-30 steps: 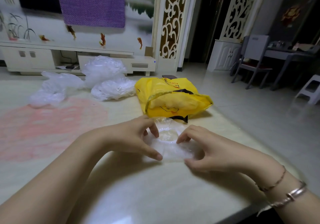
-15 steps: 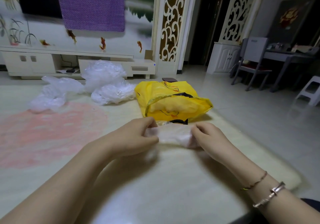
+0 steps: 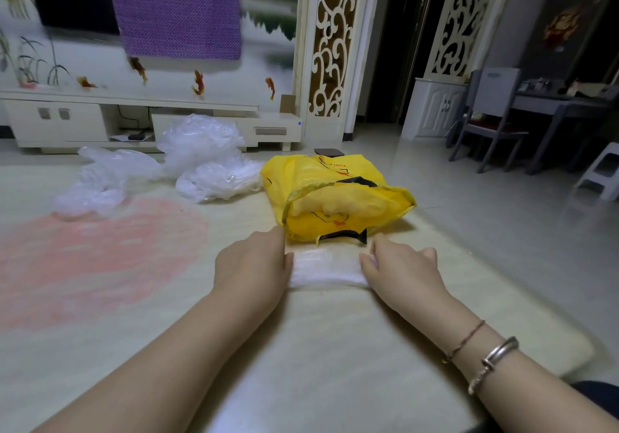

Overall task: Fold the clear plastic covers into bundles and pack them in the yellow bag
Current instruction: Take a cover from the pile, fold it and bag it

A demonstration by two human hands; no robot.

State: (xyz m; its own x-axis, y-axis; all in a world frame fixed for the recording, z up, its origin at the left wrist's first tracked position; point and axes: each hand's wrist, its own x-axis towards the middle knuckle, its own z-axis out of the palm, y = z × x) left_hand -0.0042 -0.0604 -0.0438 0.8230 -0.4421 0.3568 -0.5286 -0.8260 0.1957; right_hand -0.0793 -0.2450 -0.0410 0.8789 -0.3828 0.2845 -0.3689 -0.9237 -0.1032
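Note:
A folded clear plastic cover (image 3: 324, 269) lies as a flat whitish band on the pale mat, just in front of the yellow bag (image 3: 335, 198). My left hand (image 3: 254, 265) grips its left end and my right hand (image 3: 400, 266) grips its right end, fingers curled round the plastic. The yellow bag lies on its side with its mouth open toward me; pale contents show inside. Loose clear plastic covers (image 3: 207, 161) sit heaped behind and left of the bag.
The mat (image 3: 301, 349) ends on the right at bare tiled floor. A white TV cabinet (image 3: 134, 120) stands along the back wall. A grey chair (image 3: 489, 120), a desk and a white step stool (image 3: 599, 174) stand at the far right. A dark phone (image 3: 329, 152) lies behind the bag.
The cover went from a spread sheet to a narrow folded band. Both hands moved apart to its ends and forward, toward the bag's mouth.

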